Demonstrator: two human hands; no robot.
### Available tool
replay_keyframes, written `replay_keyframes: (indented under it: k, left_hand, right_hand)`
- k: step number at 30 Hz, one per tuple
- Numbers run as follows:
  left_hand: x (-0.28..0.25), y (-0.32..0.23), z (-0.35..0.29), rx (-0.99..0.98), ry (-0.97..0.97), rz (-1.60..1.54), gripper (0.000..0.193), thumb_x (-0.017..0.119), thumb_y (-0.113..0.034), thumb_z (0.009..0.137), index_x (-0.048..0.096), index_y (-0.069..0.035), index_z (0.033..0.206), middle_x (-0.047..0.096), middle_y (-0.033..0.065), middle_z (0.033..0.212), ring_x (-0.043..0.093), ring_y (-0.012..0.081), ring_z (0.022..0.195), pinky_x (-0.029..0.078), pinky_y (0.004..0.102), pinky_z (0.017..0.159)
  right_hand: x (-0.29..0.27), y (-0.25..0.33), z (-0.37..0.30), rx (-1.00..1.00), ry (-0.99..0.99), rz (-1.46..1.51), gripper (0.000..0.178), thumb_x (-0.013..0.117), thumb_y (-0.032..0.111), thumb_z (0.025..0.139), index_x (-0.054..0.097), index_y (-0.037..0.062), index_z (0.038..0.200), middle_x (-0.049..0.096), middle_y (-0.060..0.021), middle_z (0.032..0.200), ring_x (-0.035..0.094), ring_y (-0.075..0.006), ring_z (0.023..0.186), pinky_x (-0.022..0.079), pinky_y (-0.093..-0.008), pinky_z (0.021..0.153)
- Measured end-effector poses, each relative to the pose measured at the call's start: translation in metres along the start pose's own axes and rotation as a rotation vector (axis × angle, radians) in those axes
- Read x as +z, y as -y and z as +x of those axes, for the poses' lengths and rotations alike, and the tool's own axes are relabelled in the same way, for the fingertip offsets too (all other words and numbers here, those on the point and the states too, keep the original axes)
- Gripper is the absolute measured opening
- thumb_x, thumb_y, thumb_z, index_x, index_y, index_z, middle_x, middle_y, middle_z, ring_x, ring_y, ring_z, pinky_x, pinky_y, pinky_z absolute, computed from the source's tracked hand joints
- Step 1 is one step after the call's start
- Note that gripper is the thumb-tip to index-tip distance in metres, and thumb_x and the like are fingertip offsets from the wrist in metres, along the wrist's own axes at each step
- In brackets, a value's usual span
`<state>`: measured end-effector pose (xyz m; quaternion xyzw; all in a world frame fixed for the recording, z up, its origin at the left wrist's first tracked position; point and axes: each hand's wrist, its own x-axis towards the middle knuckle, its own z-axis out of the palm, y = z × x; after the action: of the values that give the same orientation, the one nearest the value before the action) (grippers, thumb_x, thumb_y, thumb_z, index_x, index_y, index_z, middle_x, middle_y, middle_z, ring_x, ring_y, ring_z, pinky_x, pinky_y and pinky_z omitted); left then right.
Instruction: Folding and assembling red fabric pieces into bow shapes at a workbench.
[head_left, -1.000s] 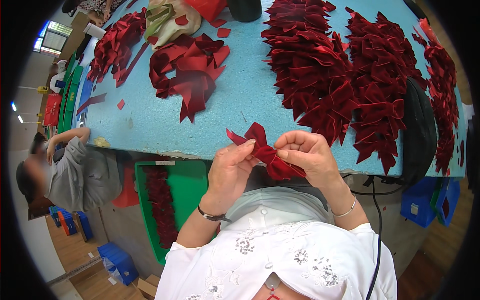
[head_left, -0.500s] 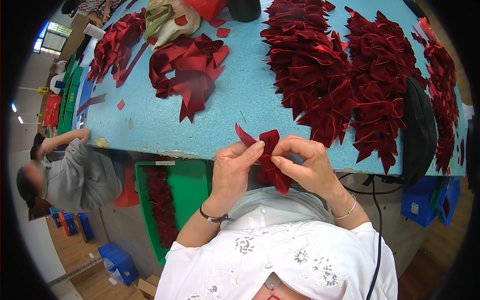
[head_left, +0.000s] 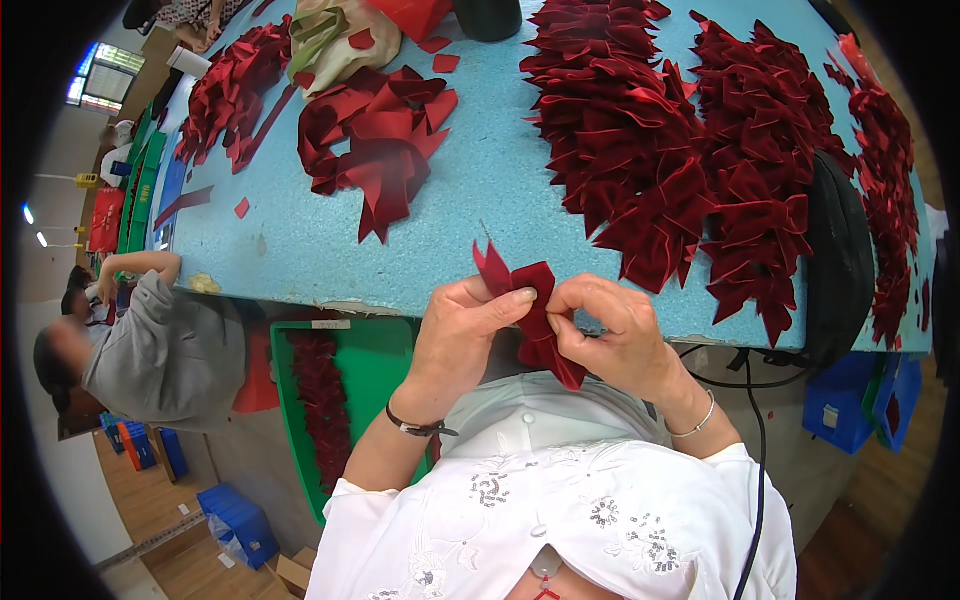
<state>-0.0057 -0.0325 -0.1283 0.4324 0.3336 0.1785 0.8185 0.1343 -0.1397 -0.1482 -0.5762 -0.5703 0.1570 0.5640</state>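
A dark red velvet bow (head_left: 535, 325) is held up in front of my chest, just off the near edge of the blue table. My left hand (head_left: 470, 325) pinches its left side, the thumb lying across the fabric and a ribbon tail sticking up past the fingers. At the bow's middle, my right hand (head_left: 612, 325) has thumb and index finger pressed together on its right edge; anything small between those fingertips is hidden. A thin, thread-like line rises above the ribbon tail.
Rows of finished-looking red bows (head_left: 620, 130) cover the right of the table (head_left: 470, 190). Loose red ribbon (head_left: 380, 150) lies left of centre. A black bag (head_left: 838, 260) stands at the right edge. Below the table is a green crate (head_left: 380, 390) with bows. A person in grey (head_left: 165, 350) sits left.
The bow has tilted slightly, and its upper tail now stands more upright. My left hand has shifted a little left. The person in grey has raised an arm.
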Motion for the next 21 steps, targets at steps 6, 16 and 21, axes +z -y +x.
replay_keyframes:
  k: [6, 16, 21]
  left_hand:
    - [0.001, 0.004, -0.003, 0.007, 0.049, -0.112, 0.014, 0.061, -0.009, 0.086, 0.063, 0.003, 0.093, 0.065, 0.0071, 0.091, 0.059, 0.0114, 0.082, 0.045, 0.0248, 0.075]
    - [0.007, -0.002, -0.001, 0.017, 0.028, -0.118, 0.018, 0.064, -0.005, 0.083, 0.062, 0.002, 0.099, 0.064, 0.0067, 0.096, 0.059, 0.0116, 0.087, 0.046, 0.0262, 0.080]
    - [0.000, 0.003, -0.005, 0.007, 0.070, 0.054, 0.020, 0.066, -0.001, 0.080, 0.061, 0.003, 0.099, 0.064, 0.0085, 0.096, 0.060, 0.0121, 0.085, 0.048, 0.0255, 0.078]
  right_hand:
    - [-0.005, 0.003, -0.002, 0.477, 0.064, 0.240, 0.005, 0.061, -0.004, 0.074, 0.060, -0.0030, 0.079, 0.062, -0.0029, 0.072, 0.054, -0.0052, 0.061, 0.043, -0.0195, 0.051]
    - [-0.001, -0.001, -0.003, 0.651, -0.042, 0.536, 0.007, 0.059, -0.002, 0.080, 0.063, -0.0044, 0.084, 0.061, -0.0008, 0.074, 0.051, -0.0026, 0.064, 0.041, -0.0164, 0.054]
    - [-0.002, -0.002, -0.006, 0.624, -0.045, 0.507, 0.008, 0.060, -0.001, 0.081, 0.063, -0.0048, 0.088, 0.063, -0.0022, 0.077, 0.054, -0.0038, 0.067, 0.044, -0.0168, 0.057]
